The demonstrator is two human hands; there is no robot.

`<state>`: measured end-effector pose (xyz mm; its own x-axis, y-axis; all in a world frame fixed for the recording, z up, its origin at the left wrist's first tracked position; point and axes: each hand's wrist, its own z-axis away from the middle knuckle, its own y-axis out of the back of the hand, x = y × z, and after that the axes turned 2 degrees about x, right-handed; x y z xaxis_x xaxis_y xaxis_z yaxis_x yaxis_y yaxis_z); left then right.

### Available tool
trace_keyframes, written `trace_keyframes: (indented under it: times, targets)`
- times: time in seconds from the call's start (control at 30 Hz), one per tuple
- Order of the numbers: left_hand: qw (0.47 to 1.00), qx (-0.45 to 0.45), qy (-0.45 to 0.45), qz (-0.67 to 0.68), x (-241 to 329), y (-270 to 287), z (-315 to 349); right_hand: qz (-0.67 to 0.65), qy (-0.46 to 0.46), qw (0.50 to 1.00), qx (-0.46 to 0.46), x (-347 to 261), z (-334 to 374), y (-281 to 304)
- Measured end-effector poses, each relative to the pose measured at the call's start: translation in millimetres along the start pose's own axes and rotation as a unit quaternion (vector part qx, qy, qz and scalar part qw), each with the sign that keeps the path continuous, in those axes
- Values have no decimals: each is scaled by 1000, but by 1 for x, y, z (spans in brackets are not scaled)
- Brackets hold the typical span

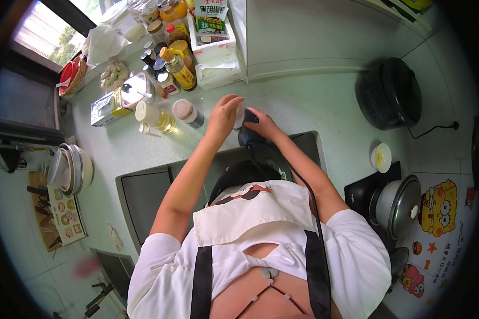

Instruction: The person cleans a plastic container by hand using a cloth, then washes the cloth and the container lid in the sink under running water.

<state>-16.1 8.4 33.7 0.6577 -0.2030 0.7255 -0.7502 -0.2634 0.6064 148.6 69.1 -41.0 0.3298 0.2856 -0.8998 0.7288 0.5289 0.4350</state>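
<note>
Near the far edge of the sink, both my hands work close together. My left hand [223,118] curves around the left side of a pale round container [239,115], which it mostly hides. Just right of that, my right hand [263,125] grips a dark blue object [247,134] whose kind I cannot make out. To the left of my left hand stand a clear jar [188,114] with a pinkish lid and dark contents, and a pitcher [155,118] of yellow oil with a cream lid.
Sauce bottles [179,69] and a white box [218,72] of packets crowd the back. A sink [143,199] lies under my forearms. On the right are a black cooker [388,94], a small bowl [380,158] and a lidded pot [399,206]. A black cable [310,186] crosses my apron.
</note>
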Motion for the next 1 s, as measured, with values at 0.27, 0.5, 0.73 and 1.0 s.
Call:
trace_keyframes:
  times: [0.27, 0.5, 0.73, 1.0]
  targets:
    - [994, -56, 8, -92, 23, 22, 7, 66, -69, 993, 74, 13, 1, 2]
    - [971, -33, 54, -232, 22, 30, 15, 94, -121, 950, 271, 57, -14, 4]
    - [925, -3, 55, -377, 17, 40, 6, 87, 9, 995, -41, 15, -6, -33]
    - [912, 44, 124, -389, -11, 55, 9, 74, 44, 994, -63, 20, -10, -37]
